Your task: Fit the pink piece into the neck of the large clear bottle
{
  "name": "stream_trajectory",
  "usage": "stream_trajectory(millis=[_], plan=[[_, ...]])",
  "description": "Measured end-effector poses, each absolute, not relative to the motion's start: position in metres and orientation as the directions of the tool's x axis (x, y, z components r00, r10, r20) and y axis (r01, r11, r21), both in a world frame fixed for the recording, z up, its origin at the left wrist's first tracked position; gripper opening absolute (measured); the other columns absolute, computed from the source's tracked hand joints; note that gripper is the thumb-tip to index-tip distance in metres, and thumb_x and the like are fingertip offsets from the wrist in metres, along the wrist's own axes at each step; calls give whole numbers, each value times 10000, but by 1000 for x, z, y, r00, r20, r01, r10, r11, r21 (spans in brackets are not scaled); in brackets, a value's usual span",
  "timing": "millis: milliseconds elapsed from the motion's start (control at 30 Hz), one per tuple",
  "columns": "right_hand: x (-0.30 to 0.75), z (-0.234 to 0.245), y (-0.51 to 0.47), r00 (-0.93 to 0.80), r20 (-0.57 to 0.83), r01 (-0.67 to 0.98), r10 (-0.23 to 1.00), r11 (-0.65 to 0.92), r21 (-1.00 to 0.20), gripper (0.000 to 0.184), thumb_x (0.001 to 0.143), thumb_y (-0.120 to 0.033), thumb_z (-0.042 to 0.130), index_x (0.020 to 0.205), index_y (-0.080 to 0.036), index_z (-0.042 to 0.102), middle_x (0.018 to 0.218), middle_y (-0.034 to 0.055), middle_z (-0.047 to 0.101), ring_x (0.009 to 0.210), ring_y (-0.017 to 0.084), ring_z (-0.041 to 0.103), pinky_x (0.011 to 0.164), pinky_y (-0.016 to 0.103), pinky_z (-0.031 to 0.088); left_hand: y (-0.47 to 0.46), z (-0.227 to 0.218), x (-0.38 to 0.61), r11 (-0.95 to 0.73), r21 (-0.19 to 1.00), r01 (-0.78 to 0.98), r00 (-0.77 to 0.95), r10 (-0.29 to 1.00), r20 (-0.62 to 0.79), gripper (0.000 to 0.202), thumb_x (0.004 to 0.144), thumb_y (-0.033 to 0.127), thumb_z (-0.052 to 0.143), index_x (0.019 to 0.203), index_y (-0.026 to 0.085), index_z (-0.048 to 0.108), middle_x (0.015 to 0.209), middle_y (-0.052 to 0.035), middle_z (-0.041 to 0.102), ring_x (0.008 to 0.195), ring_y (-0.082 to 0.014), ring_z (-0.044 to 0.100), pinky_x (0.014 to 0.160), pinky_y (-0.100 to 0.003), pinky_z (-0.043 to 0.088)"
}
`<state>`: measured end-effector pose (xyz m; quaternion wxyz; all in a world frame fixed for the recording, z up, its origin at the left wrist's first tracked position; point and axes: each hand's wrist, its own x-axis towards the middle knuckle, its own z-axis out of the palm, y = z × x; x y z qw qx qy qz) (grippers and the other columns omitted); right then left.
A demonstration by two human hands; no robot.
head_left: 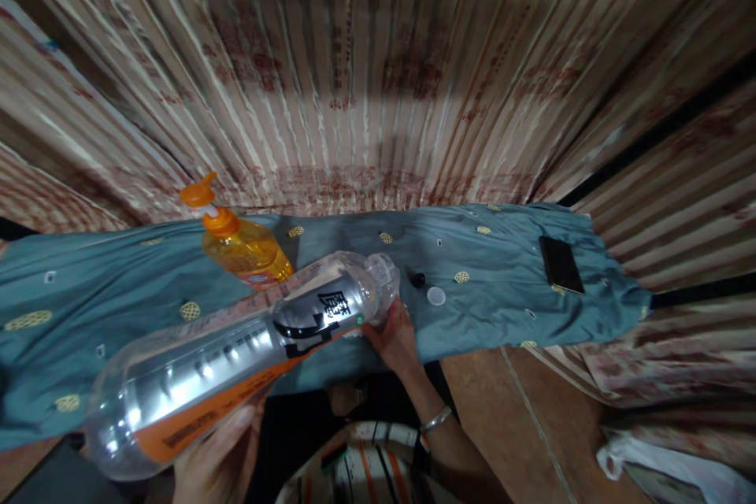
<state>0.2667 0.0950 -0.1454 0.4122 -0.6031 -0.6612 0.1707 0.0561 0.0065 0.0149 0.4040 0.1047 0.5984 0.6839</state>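
Left hand [218,453] grips bottle [236,354] base; right hand [394,340] grips neck (seemingly uncapped).

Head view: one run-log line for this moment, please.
left hand: holds clear bottle at base | right hand: at its neck | bottle: tilted above blue cloth | white cap: on cloth

L hand [220,453], R hand [394,337] on bottle [236,354]

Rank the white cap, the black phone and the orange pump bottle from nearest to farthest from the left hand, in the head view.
From the left hand, holding the clear bottle at its base:
1. Orange pump bottle, on the cloth, straight beyond.
2. White cap, mid-cloth, to the right.
3. Black phone, far right.
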Motion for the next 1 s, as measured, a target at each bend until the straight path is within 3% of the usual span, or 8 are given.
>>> stream_trajectory(millis=[233, 333, 467, 567, 700, 1000], plan=[[267, -144, 96, 54, 342, 653, 938, 226, -723, 715, 849, -385, 730, 1443, -148, 409, 1341, 195, 618, 1271, 355, 596, 1023, 542, 535, 11, 28, 64, 86, 851, -518, -678, 566, -469, 516, 272, 173, 916, 767, 258, 800, 771, 31, 794, 662, -182, 742, 721, -223, 607], [267, -145, 96, 56, 314, 647, 948, 205, -734, 741, 844, -385, 737, 1462, -166, 391, 1343, 185, 621, 1276, 355, 595, 1019, 544, 537, 11, 28, 63, 87, 836, -542, -675, 547, -495, 548, 273, 142, 894, 802, 255, 806, 816, 27, 803, 668, -180, 744, 719, -225, 607], [267, -145, 96, 60, 323, 653, 944, 208, -728, 792, 858, -391, 724, 1509, -168, 332, 1374, 188, 607, 1288, 356, 591, 1026, 550, 534, 9, 28, 61, 120, 826, -551, -658, 545, -519, 450, 262, 152, 909, 681, 246, 775, 708, 30, 774, 679, -166, 736, 733, -206, 598], [267, -146, 96, 54, 341, 663, 939, 221, -715, 819, 869, -401, 716, 1532, -162, 300, 1404, 194, 591, 1300, 356, 586, 1037, 551, 529, 10, 32, 64, 119, 829, -547, -672, 527, -519, 495, 210, 118, 890, 673, 244, 771, 712, 30, 774, 678, -161, 729, 715, -192, 595], [267, -147, 96, 57, 345, 663, 937, 222, -715, 824, 869, -410, 718, 1534, -150, 304, 1416, 198, 584, 1308, 355, 581, 1043, 544, 529, 13, 36, 68, 87, 844, -530, -698, 520, -492, 524, 235, 124, 862, 739, 248, 788, 759, 18, 789, 673, -162, 728, 669, -183, 593], [268, -149, 96, 51, 350, 657, 935, 233, -717, 809, 874, -419, 715, 1523, -142, 319, 1410, 206, 584, 1305, 357, 580, 1048, 546, 526, 11, 33, 65, 112, 841, -529, -675, 545, -497, 381, 295, 137, 846, 656, 221, 754, 704, -4, 770, 663, -159, 719, 656, -173, 584]])
